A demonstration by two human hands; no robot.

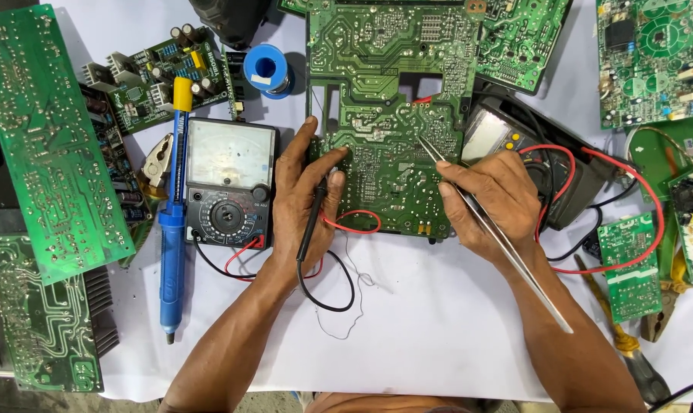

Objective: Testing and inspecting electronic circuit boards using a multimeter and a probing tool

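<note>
Resting on a white-covered table, a large green printed circuit board, solder side up, lies between both hands. Left hand: fingers closed around a slim black meter probe, thumb and fingertips touching the board's left edge; the probe's long axis runs near-vertical, tip toward the board. Right hand: pinching long silver metal tweezers, their axis running diagonally from lower right to upper left, tips on the board's centre, nearer the work point than the probe. Black analogue multimeter sits just left of the left hand; blue desoldering pump beside it. Red and black leads trail below the board.
</note>
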